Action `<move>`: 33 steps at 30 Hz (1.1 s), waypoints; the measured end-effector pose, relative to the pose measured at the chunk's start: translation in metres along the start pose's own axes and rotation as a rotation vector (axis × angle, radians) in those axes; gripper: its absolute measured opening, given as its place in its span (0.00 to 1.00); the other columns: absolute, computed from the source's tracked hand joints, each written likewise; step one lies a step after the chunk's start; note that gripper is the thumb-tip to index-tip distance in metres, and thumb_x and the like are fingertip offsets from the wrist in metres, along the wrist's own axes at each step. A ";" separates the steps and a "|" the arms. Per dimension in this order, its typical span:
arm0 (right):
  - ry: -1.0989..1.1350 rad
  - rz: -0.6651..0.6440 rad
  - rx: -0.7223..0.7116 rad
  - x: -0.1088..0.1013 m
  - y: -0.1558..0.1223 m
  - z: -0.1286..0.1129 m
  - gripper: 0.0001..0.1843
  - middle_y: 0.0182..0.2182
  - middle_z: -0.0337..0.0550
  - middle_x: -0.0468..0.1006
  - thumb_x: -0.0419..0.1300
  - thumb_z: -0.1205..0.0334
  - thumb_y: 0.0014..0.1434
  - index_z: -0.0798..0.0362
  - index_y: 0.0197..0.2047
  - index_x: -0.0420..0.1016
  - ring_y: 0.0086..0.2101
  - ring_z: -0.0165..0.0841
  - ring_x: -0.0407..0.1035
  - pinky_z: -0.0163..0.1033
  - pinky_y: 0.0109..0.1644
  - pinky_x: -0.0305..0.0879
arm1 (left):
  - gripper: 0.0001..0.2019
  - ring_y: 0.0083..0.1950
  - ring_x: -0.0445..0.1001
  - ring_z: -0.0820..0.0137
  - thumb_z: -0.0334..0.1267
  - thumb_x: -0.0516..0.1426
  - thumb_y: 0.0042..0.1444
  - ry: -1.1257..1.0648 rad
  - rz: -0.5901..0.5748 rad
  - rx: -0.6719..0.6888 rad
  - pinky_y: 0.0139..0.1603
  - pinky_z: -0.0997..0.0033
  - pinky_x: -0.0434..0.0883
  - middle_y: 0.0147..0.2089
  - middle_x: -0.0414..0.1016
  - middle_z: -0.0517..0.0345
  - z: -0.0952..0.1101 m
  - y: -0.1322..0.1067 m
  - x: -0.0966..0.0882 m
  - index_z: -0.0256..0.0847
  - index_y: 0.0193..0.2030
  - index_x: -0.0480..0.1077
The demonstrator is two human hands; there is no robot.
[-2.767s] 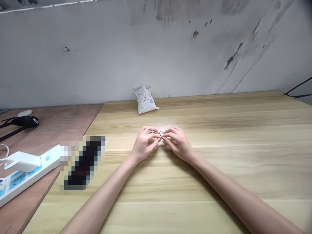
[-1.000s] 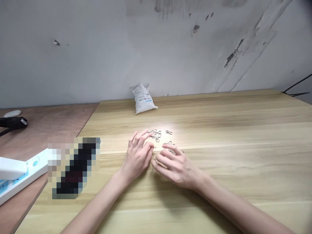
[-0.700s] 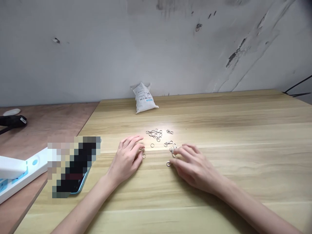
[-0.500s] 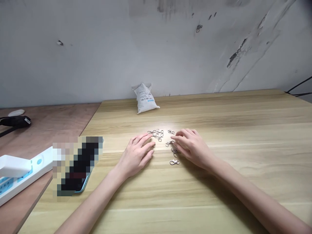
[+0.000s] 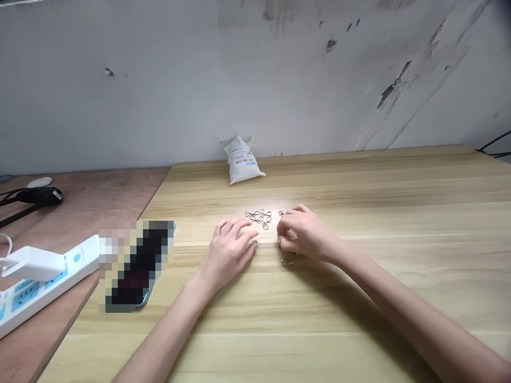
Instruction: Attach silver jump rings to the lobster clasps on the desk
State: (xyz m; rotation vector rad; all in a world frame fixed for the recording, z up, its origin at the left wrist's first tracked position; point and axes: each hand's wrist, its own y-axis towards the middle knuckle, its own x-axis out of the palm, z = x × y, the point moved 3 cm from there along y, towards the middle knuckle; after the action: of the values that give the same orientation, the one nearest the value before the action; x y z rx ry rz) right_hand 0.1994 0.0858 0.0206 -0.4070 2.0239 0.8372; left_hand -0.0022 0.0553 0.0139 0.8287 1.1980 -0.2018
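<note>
A loose cluster of small silver swivel clasps and split rings point(image 5: 258, 218) lies on the pale wooden table point(image 5: 359, 298). My right hand point(image 5: 305, 233) sits just right of it, its fingertips bunched over more metal pieces, which they mostly hide. Below that hand lies a single lobster clasp point(image 5: 288, 261), apart from the fingers. My left hand point(image 5: 227, 251) rests flat on the wood with its fingers apart and holds nothing I can see. A small metal ring point(image 5: 254, 242) lies just beyond its thumb.
A white cloth bag with a printed label point(image 5: 241, 160) stands at the table's far edge by the stained wall. At left, a phone, mostly pixelated point(image 5: 136, 266), lies on the table. A white power strip point(image 5: 48, 284) and a black item point(image 5: 40, 196) lie on the lower reddish board.
The metal pieces, bunched under my hands at first, have spread across the wood. My right hand has since moved left and curled over the nearer clasps, while my left hand has moved slightly toward the ring.
</note>
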 end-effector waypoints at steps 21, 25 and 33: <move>0.689 0.194 0.554 0.020 -0.046 -0.045 0.04 0.26 0.41 0.76 0.60 0.62 0.55 0.52 0.30 0.72 0.30 0.33 0.70 0.38 0.33 0.67 | 0.04 0.51 0.73 0.66 0.32 0.58 0.59 -0.209 0.172 0.027 0.63 0.52 0.58 0.43 0.78 0.58 0.039 -0.004 -0.019 0.45 0.36 0.73; 0.657 0.166 0.549 0.023 -0.049 -0.043 0.05 0.27 0.41 0.75 0.60 0.62 0.55 0.51 0.29 0.72 0.33 0.35 0.68 0.38 0.33 0.66 | 0.04 0.52 0.73 0.67 0.31 0.58 0.58 -0.210 0.186 0.065 0.63 0.54 0.59 0.42 0.78 0.60 0.043 -0.005 -0.014 0.44 0.35 0.73; 0.551 0.195 0.542 0.025 -0.050 -0.045 0.04 0.27 0.42 0.76 0.59 0.63 0.54 0.50 0.28 0.73 0.37 0.37 0.66 0.40 0.37 0.67 | 0.04 0.51 0.73 0.66 0.31 0.58 0.57 -0.228 0.172 0.082 0.63 0.54 0.59 0.41 0.78 0.59 0.044 -0.006 -0.012 0.43 0.33 0.73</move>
State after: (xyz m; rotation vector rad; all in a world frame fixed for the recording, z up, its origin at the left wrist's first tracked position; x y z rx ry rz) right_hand 0.1860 0.0195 -0.0029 -0.1332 2.7253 0.2616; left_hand 0.0230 0.0187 0.0269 0.9486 0.9048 -0.1997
